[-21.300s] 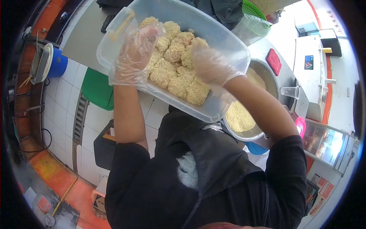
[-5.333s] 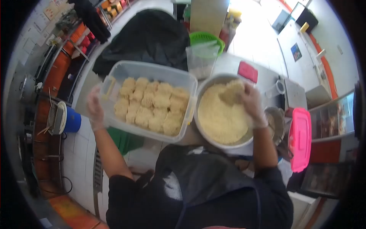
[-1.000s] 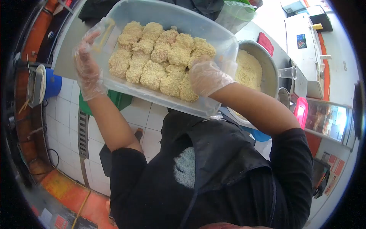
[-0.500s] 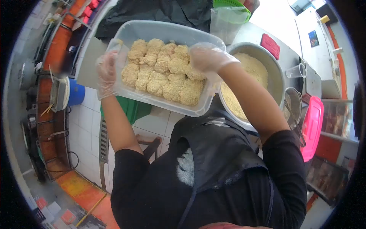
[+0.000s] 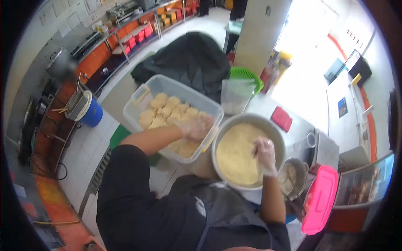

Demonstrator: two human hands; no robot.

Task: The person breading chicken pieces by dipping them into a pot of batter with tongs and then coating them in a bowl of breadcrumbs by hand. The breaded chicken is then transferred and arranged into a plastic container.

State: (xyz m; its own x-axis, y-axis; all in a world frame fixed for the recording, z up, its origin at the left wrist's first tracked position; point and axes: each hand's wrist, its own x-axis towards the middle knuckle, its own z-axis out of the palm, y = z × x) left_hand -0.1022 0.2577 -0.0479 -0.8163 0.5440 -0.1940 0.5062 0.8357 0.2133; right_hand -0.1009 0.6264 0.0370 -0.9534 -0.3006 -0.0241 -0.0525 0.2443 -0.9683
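Both my hands wear clear plastic gloves. My left hand [image 5: 196,127] reaches into the right end of a clear plastic tub [image 5: 144,83], against the coated pieces [image 5: 165,109] packed there in rows; its fingers are blurred. The pieces look pale yellow and crumbly, like breaded food. Over a large metal bowl [image 5: 281,138] of pale yellow breading flour [image 5: 236,154], my right hand [image 5: 265,154] is held at the right side with curled fingers. Whatever might be in those fingers is hidden.
Behind the tub lies a black cloth [image 5: 184,62]. A clear container [image 5: 236,96] and green basket [image 5: 250,75] stand beyond the bowl, with a red cloth [image 5: 281,119] nearby. To the right are a metal pot [image 5: 295,175] and a pink lid [image 5: 320,201].
Both hands have left the tub's sides. My left hand went rightward into the tub among the pieces, and my right hand moved over the flour bowl. The head view has shifted too.
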